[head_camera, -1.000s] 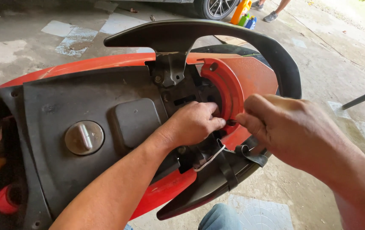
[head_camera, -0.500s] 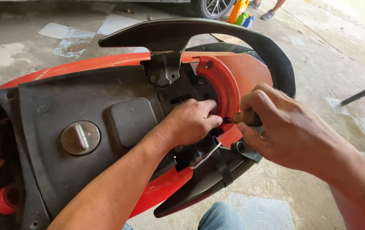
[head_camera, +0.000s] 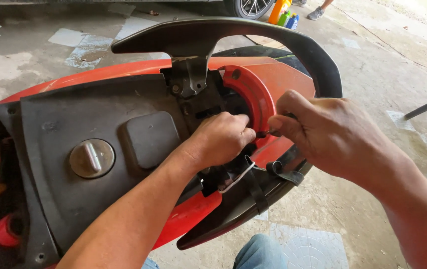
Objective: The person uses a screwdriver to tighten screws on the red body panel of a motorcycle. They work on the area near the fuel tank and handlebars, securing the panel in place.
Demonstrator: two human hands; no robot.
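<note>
I look down at the rear of a red scooter (head_camera: 99,72) with its seat off, showing a black inner tray (head_camera: 69,124). My left hand (head_camera: 221,139) is curled into the opening beside the red tail panel (head_camera: 250,97), its fingertips pinching something small that I cannot make out. My right hand (head_camera: 330,134) is closed around a thin tool (head_camera: 265,133) whose tip points at the left fingertips. A black grab rail (head_camera: 233,32) arches over the tail.
A round grey fuel cap (head_camera: 91,158) sits in the tray at left. Loose black straps and a white wire (head_camera: 238,177) hang below my hands. Coloured bottles (head_camera: 283,12) and a car wheel (head_camera: 248,6) stand on the concrete behind. A knee in blue jeans (head_camera: 260,251) is below.
My right hand has shifted a little toward the left hand, bringing the tool tip to the left fingertips. My left hand has stayed in the opening.
</note>
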